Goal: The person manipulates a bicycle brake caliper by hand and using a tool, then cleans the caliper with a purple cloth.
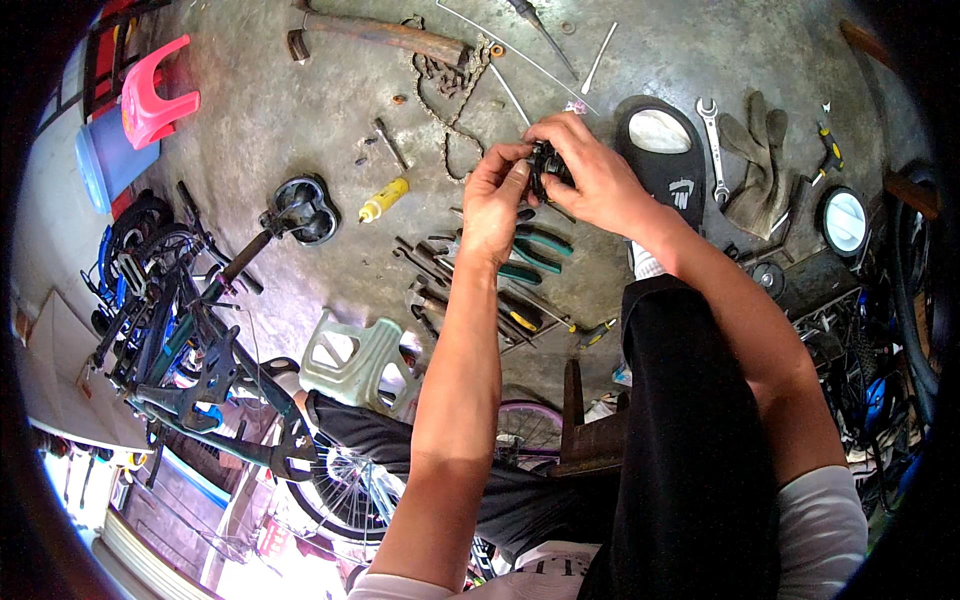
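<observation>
My left hand [490, 205] and my right hand [592, 172] meet above the concrete floor, fingers closed round a small black part [543, 168]. It looks like a bicycle component, but my fingers cover much of it and I cannot tell its kind. Just below my hands lie pliers with teal handles [543, 250], beside several other tools. A bicycle chain [425, 112] is spread on the floor beyond my left hand. To the right of my right hand is a black slide sandal [665, 165], with a combination wrench [713, 150] alongside it.
A wooden-handled hammer [390, 35] lies at the far side. Left are a yellow bottle [383, 201], a bicycle saddle [305, 212], a pale green stool [352, 352] and a bicycle frame [200, 370]. A grey glove [757, 165] and a yellow-black screwdriver [828, 150] lie right.
</observation>
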The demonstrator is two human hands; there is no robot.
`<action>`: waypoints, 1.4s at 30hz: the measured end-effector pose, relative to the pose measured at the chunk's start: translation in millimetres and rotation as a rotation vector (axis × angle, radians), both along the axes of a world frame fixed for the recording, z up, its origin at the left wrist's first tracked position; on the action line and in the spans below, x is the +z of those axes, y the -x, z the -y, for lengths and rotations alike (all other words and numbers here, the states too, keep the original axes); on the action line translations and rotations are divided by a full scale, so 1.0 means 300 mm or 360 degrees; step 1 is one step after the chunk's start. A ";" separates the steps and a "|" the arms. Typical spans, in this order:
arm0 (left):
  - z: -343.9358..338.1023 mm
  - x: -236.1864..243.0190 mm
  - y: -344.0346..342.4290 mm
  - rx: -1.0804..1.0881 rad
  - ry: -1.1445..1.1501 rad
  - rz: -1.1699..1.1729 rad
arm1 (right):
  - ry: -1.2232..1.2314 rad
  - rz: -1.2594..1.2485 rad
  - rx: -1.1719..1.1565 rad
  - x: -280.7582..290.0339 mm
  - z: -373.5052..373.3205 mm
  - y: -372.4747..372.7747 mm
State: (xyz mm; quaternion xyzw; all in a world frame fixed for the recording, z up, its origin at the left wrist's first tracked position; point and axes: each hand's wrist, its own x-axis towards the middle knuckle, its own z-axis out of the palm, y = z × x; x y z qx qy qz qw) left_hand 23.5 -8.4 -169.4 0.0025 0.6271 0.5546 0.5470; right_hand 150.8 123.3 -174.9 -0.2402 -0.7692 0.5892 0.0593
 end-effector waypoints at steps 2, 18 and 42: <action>0.004 -0.004 -0.014 0.0026 0.0040 -0.0040 | -0.0074 -0.0009 0.0030 -0.002 0.001 0.000; -0.021 0.017 -0.032 0.0149 0.0113 -0.0045 | -0.0029 -0.0100 -0.0075 -0.020 0.001 0.006; -0.006 0.032 0.019 0.0242 0.0128 0.0365 | 0.0676 -0.0079 0.0023 -0.018 -0.024 -0.009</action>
